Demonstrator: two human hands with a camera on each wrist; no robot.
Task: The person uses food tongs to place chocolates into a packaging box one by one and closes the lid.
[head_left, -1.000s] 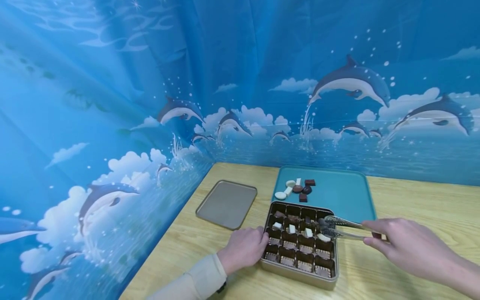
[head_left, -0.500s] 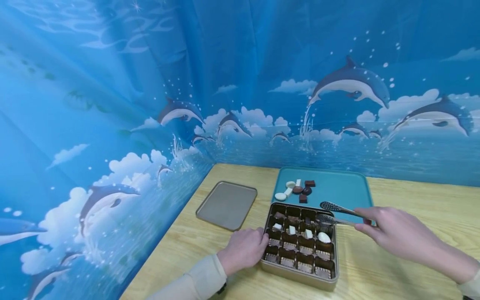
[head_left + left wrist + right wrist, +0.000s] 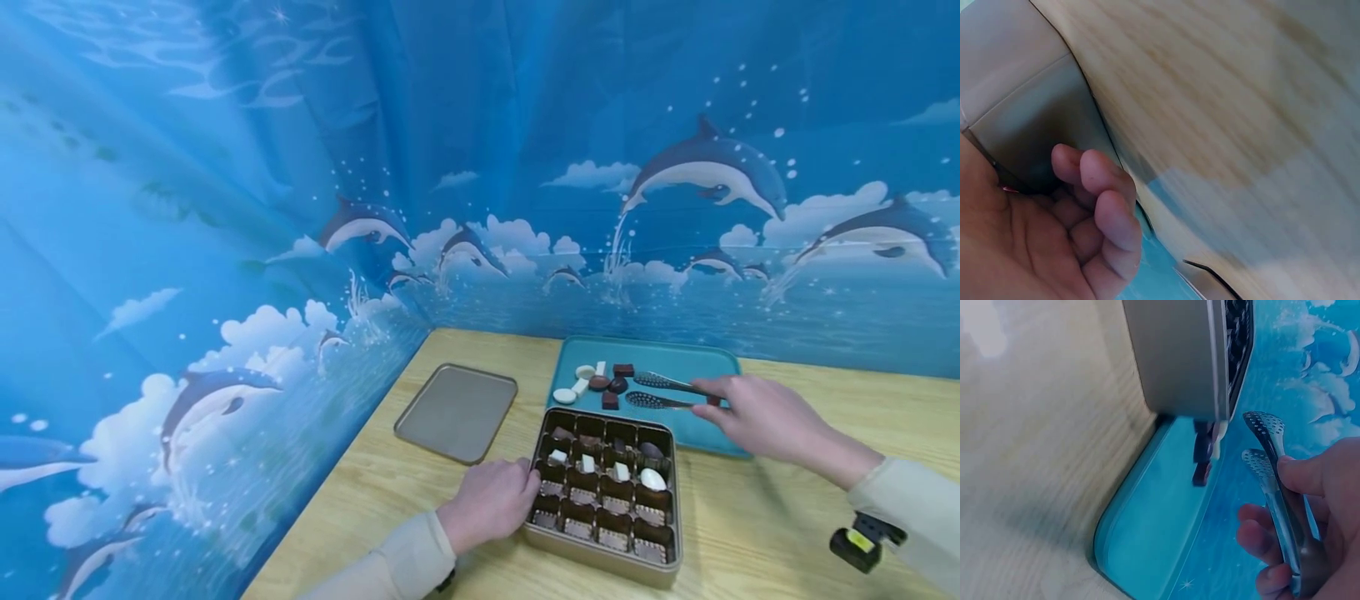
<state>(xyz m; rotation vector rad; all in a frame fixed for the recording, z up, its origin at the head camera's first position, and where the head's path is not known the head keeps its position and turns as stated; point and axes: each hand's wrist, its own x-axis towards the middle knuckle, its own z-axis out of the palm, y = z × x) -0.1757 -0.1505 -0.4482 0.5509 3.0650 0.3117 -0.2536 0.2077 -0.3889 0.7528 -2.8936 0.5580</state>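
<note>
My right hand [image 3: 768,421] holds metal tongs [image 3: 660,389] with perforated tips, spread apart over the teal tray [image 3: 705,358]. In the right wrist view nothing is between the tips. Left of the tips lie several chocolates, among them a dark square [image 3: 623,370], a brown oval [image 3: 599,382] and a white oval [image 3: 565,396]. My left hand [image 3: 487,504] grips the left rim of a divided metal tin [image 3: 600,546], its fingers [image 3: 1116,225] curled beside the wall; the thumb's hold is hidden in the wrist view. Dark chocolates sit in the tin's back row, white ones [image 3: 652,480] in the row before it.
A flat bronze lid [image 3: 457,412] lies left of the tin on the wooden table [image 3: 352,517]. The tray stands behind the tin, partly hidden by it. A blue dolphin-print curtain [image 3: 495,167] hangs along the table's back and left edges.
My right hand has drawn the tongs back from the tin to the tray, and their tips have spread. The white oval lies released in its compartment. My left hand has stayed at the tin.
</note>
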